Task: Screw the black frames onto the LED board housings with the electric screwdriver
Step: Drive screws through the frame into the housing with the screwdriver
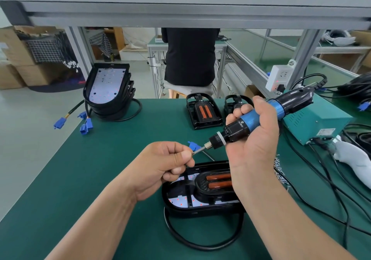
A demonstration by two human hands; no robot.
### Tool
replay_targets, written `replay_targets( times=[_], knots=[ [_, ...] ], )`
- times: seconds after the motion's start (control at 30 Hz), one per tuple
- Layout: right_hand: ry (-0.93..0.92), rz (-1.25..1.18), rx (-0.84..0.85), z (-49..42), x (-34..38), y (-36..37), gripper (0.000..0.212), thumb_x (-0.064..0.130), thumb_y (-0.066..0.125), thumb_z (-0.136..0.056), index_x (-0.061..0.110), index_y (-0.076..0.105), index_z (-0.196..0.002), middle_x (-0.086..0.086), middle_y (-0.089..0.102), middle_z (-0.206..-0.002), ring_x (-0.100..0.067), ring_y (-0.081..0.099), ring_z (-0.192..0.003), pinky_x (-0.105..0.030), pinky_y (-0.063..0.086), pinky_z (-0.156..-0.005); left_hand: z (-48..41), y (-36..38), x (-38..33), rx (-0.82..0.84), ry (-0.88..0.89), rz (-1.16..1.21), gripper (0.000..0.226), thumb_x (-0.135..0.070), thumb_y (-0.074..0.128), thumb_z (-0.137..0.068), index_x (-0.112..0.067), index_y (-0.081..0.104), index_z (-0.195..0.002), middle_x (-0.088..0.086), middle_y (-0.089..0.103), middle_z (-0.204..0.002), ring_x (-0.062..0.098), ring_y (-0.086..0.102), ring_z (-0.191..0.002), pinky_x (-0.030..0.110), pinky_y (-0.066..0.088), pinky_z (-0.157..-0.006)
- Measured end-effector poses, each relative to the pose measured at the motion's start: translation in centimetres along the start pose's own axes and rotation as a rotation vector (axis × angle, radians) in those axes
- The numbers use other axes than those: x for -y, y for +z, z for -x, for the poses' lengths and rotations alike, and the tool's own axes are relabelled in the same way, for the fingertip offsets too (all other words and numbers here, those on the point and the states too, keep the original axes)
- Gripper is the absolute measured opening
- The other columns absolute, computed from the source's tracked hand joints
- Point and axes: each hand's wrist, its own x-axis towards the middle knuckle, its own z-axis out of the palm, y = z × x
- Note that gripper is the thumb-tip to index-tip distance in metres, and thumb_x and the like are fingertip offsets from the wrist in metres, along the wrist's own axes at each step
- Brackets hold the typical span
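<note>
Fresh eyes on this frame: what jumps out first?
Mid-frame, the right hand grips the blue-and-black electric screwdriver while the left hand pinches its bit. Directly below lies an LED board housing with its black frame on the green mat; a stack of housings stands far left.

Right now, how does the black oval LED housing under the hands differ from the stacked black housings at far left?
The black oval housing lies flat, alone; the stacked black housings are several, tilted up. The oval housing carries a black frame with orange bars; the stack's top board is bare. Both show white LED boards.
</note>
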Motion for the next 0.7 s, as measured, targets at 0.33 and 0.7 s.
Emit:
replay_targets(
  times=[0.33, 0.7],
  knots=[
    [-0.025, 0.015, 0.011, -0.22, -0.04, -0.23, 0.011, 0.015, 0.067, -0.097, 0.016, 0.06, -0.106, 0.0, 0.058, -0.079, -0.015, 0.057, -0.07, -0.028, 0.052, -0.072, -0.02, 0.02, 0.2, -0.012, 0.003, 0.021, 0.015, -0.011, 0.073, -0.09, 0.0, 0.076, -0.099, 0.018, 0.07, -0.095, 0.009, 0.04, -0.058, 0.014, 0.034, -0.046],
    [-0.082, 0.077, 0.057, 0.18, -0.22, -0.23, 0.016, 0.017, 0.066, -0.098, 0.016, 0.057, -0.111, 0.001, 0.056, -0.08, -0.015, 0.054, -0.072, -0.029, 0.049, -0.076, 0.11, 0.57, 0.16, -0.082, 0.017, -0.089, 0.008, -0.008, 0.073, -0.098, -0.001, 0.072, -0.094, 0.01, 0.069, -0.079, 0.01, 0.039, -0.055, 0.015, 0.031, -0.046]
  ],
)
